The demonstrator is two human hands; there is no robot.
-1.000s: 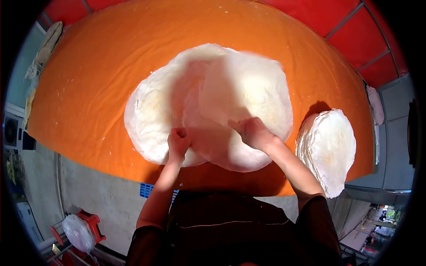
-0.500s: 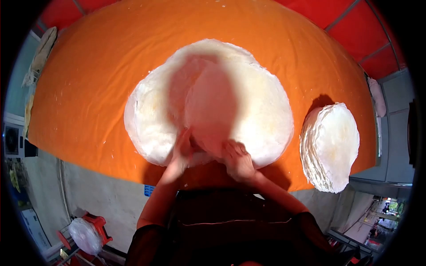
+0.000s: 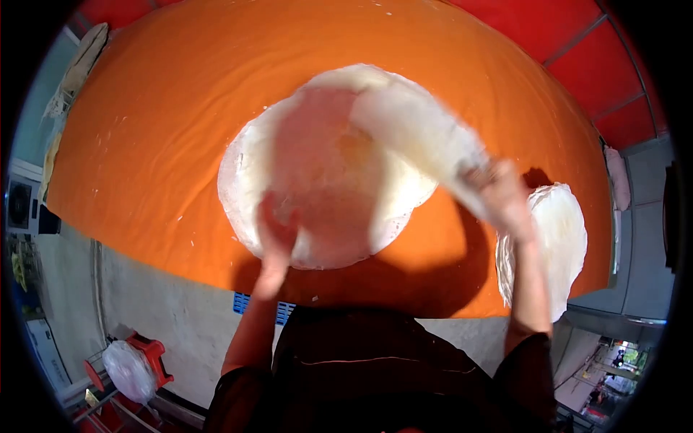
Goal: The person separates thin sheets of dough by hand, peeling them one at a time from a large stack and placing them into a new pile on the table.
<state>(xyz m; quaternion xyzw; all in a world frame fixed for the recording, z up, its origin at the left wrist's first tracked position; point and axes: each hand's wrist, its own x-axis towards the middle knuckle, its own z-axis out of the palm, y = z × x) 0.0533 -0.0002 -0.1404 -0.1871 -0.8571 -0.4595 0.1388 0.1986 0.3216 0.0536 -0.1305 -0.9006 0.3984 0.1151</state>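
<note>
Thin, round, off-white sheets, like flat dough rounds (image 3: 242, 162), lie overlapping on the orange cloth in front of me. My right hand (image 3: 498, 195) is closed on the edge of one thin round sheet (image 3: 426, 137), lifted and blurred by motion on the right side of the spread. Over the lower left of the sheets is my left hand (image 3: 276, 234), fingers apart and holding nothing. A thick stack of the same rounds (image 3: 561, 245) stands at the right, partly covered by my right forearm.
The orange cloth (image 3: 166, 180) covers a wide table whose near edge runs just before my body. Below on the floor are a blue plastic crate (image 3: 249, 303) and a red stool (image 3: 150, 353) with a plastic-wrapped bundle (image 3: 128, 372). Red tiles (image 3: 599, 65) line the far right.
My right hand has swung right and up, carrying a sheet off the right side of the spread toward the stack. My left hand has shifted slightly left, with its fingers spread.
</note>
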